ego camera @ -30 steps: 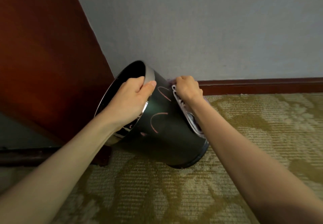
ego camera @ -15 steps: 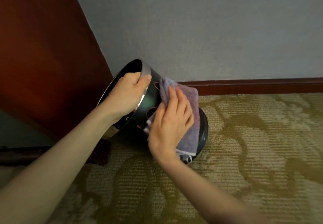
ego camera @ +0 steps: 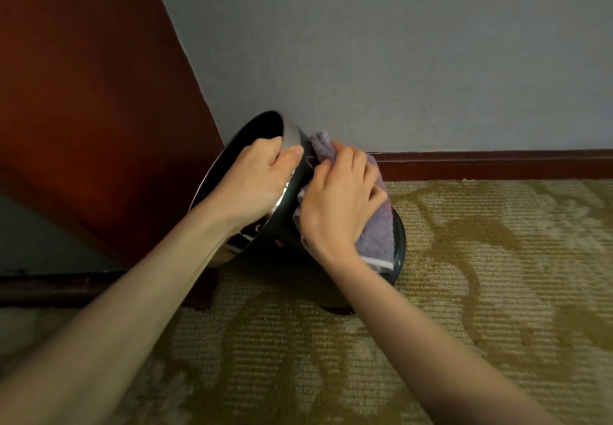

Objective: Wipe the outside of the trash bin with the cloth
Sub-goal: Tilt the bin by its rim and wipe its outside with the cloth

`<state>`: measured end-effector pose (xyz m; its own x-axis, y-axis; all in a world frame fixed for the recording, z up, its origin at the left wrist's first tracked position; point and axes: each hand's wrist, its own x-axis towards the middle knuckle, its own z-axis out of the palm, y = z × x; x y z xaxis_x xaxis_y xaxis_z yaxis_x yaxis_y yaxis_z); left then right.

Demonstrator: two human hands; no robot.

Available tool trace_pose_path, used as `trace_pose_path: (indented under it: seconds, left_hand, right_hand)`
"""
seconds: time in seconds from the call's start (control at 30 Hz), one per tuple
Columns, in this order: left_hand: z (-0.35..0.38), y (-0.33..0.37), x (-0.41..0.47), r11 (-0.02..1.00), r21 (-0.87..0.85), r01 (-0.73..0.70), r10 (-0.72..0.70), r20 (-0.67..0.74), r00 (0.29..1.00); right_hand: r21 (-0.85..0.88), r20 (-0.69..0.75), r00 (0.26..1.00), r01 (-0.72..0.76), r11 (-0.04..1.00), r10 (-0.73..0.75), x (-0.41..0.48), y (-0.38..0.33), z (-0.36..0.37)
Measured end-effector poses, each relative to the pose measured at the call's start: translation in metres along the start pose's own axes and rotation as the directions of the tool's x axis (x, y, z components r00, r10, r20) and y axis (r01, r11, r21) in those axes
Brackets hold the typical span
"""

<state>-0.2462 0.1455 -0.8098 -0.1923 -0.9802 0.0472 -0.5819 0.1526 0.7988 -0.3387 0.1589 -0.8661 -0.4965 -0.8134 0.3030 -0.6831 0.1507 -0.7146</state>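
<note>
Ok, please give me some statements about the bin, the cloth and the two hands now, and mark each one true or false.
1. The left hand grips the rim of the trash bin. True.
2. The bin stands upright. False: it is tilted, its opening toward the wooden panel.
3. The right hand presses a purple cloth on the bin's outer side. True.
4. The floor is bare tile. False: it is patterned carpet.
5. The cloth lies inside the bin. False: it is outside.

Tilted black trash bin point(ego camera: 275, 239) under purple cloth point(ego camera: 378, 232).
</note>
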Motion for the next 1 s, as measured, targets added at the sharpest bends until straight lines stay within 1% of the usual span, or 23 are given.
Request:
trace_pose_path:
  seconds: [0.13,0.23,0.33,0.4,0.47,0.53,0.63,0.7,0.8,0.87,0.93,1.0]
  left_hand:
    - [-0.004,-0.006,-0.006,1.0,-0.009,-0.024,0.024,-0.01,1.0]
    - [-0.007,-0.011,-0.014,0.998,-0.034,-0.049,0.049,-0.015,0.999]
    - [-0.008,-0.015,-0.025,0.995,-0.044,-0.087,0.086,-0.026,0.996]
    - [-0.007,-0.016,-0.029,0.994,-0.046,-0.102,0.101,-0.021,0.995]
    - [-0.005,-0.016,-0.029,0.993,-0.036,-0.114,0.113,-0.028,0.993]
    - [-0.002,-0.015,-0.026,0.992,-0.022,-0.123,0.122,-0.041,0.992]
    - [0.005,-0.013,-0.025,0.987,0.032,-0.157,0.159,-0.058,0.986]
    - [0.008,-0.012,-0.023,0.985,0.072,-0.16,0.165,-0.082,0.983]
    - [0.012,-0.009,-0.012,0.99,0.07,-0.119,0.126,-0.102,0.987]
    - [0.013,-0.008,-0.004,0.995,0.047,-0.089,0.094,-0.122,0.988]
    - [0.015,-0.007,0.003,0.998,0.022,-0.058,0.06,-0.14,0.988]
    - [0.016,-0.005,0.008,0.999,0.023,-0.039,0.042,-0.15,0.988]
  right_hand:
    - [0.053,0.14,0.989,0.041,0.998,-0.048,0.028,-0.006,-0.001]
    - [0.039,0.279,0.96,0.007,0.999,-0.018,0.05,-0.015,0.006]
    - [-0.04,0.452,0.891,-0.028,0.999,0.043,0.075,-0.021,0.015]
    - [-0.08,0.539,0.837,-0.061,0.995,0.095,0.088,-0.022,0.021]
    - [-0.095,0.583,0.804,-0.078,0.992,0.119,0.095,-0.022,0.025]
    - [-0.083,0.59,0.8,-0.075,0.994,0.11,0.096,-0.018,0.025]
    - [-0.012,0.54,0.839,-0.073,0.997,0.068,0.09,-0.008,0.018]
    - [0.037,0.47,0.882,-0.057,0.998,0.033,0.08,-0.005,0.009]
    - [0.092,0.29,0.957,-0.03,0.995,0.002,0.056,-0.005,-0.002]
    - [0.139,0.143,0.989,0.002,0.99,-0.022,0.035,-0.006,-0.007]
    - [0.168,0.009,0.999,0.036,0.985,-0.038,0.012,-0.005,-0.01]
    - [0.162,-0.078,0.996,0.059,0.985,-0.046,-0.009,-0.004,-0.009]
